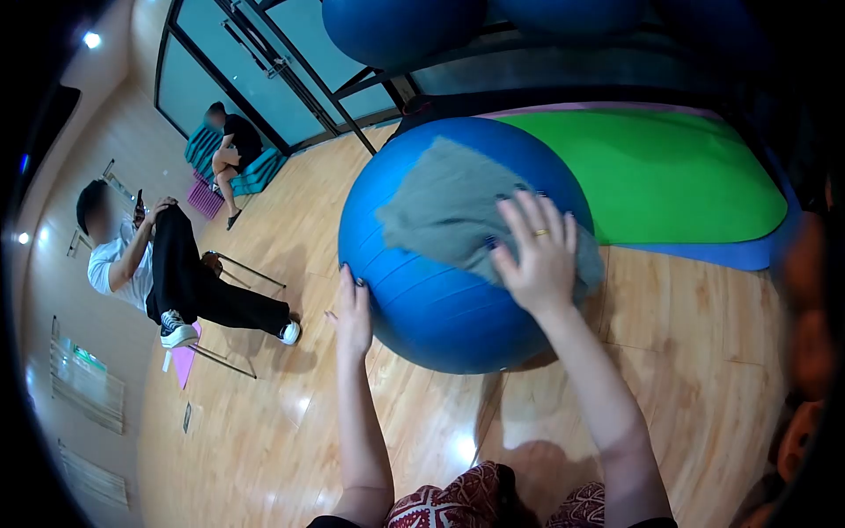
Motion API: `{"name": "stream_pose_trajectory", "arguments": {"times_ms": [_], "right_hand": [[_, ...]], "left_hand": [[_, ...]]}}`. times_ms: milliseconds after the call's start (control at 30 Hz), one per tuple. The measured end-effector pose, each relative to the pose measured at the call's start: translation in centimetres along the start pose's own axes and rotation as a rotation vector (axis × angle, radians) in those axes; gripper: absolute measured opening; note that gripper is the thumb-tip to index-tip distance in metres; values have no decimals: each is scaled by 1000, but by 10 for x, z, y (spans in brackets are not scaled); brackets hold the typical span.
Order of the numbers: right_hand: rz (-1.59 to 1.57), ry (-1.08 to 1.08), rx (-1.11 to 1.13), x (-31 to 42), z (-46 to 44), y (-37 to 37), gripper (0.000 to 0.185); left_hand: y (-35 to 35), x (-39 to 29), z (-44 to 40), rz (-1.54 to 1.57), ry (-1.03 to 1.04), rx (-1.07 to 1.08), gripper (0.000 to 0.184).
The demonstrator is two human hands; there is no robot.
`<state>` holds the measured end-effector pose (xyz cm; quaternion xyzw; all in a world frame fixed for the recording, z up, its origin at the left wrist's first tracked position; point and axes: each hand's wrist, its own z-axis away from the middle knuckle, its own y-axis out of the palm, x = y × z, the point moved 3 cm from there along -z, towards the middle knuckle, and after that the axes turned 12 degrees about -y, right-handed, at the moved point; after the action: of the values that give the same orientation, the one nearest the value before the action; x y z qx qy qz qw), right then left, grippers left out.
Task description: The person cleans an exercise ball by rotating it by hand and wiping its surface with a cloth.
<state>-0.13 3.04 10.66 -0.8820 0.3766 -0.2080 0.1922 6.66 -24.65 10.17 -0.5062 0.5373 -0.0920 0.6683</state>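
The right hand (537, 255) is resting palm down on a grey-green cloth (444, 198), its dark-nailed fingers spreading apart over the fabric, the thumb standing off to their left and a gold ring (541, 232) circling one finger. The cloth is lying draped over the top of a large blue exercise ball (431, 304), its wider part stretching out beyond the fingertips to the left, and a crumpled, blurred edge is hanging down just right of the same fingers. The left hand (354, 321) is touching the near left side of the ball, below and left of the right fingers; two of its fingertips are lying close together against the ridged surface, but how the others are sitting I cannot tell. The ball itself is standing on the wooden floor (660, 370), between the two sets of fingers and reaching beyond both. Past the right fingers, to their right, a green mat (678, 180) is lying over a blue mat (726, 255). Beyond the fingertips of both hands, more blue balls (405, 31) are sitting on a dark rack. Well left of the left fingers, a person in a white top (128, 268) is sitting on a chair, holding a phone (139, 207); farther off, another person (242, 132) is sitting on a teal stack (264, 172).
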Motion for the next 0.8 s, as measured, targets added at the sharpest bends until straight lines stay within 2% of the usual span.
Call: {"name": "stream_pose_trajectory", "arguments": {"times_ms": [100, 233, 300, 333, 400, 433, 467, 533, 567, 600, 700, 800], "right_hand": [[-8, 160, -86, -53, 18, -3, 45], [-141, 324, -188, -112, 44, -10, 48], [-257, 595, -233, -137, 60, -8, 50], [-247, 595, -240, -144, 65, -7, 50], [-402, 1005, -161, -159, 85, 1, 50], [-493, 1114, -148, -160, 92, 0, 51], [-494, 1118, -159, -162, 101, 8, 51], [-328, 788, -317, -159, 103, 24, 52], [-295, 686, -315, -157, 101, 26, 51], [-324, 632, -335, -138, 85, 11, 50], [-26, 307, -171, -80, 31, -15, 48], [12, 82, -41, -18, -4, -18, 43]], "left_hand": [[27, 21, -6, 12, 32, 87, 59], [39, -15, 2, 24, 94, 185, 58], [41, -39, 10, -12, 99, 160, 58], [41, -48, 12, -61, 101, 121, 58], [43, -55, 13, -52, 101, 127, 57], [45, -54, 12, -37, 100, 104, 60], [48, -53, 10, -24, 100, 81, 62], [53, -48, 12, -57, 208, -26, 69], [57, -43, 10, -26, 263, -44, 76], [57, -45, 18, -111, 317, -85, 72], [57, -61, 39, -205, 318, -103, 78], [68, -66, 44, -227, 298, -169, 83]]}}
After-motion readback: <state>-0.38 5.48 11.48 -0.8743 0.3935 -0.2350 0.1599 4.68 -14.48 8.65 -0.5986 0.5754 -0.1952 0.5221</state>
